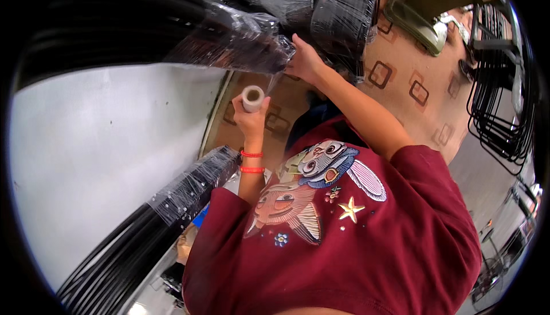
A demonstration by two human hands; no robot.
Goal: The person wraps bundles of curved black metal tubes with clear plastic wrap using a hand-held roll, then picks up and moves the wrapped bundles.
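My left hand is closed around a roll of clear stretch film, its hollow core facing up. Two red bracelets circle that wrist. From the roll a strip of film runs up to the end of a thick bundle of long black strips, whose end is wrapped in shiny film. My right hand grips this wrapped end from the right, thumb on top, with some fingers hidden. Lower left, another bundle of black strips slants up beside my left forearm, its upper end also film-wrapped.
Film-wrapped black packages stand at the far side. A pale panel lies between the two bundles. Right of me is brown patterned floor, with a green-grey metal machine base and a rack of hanging black loops.
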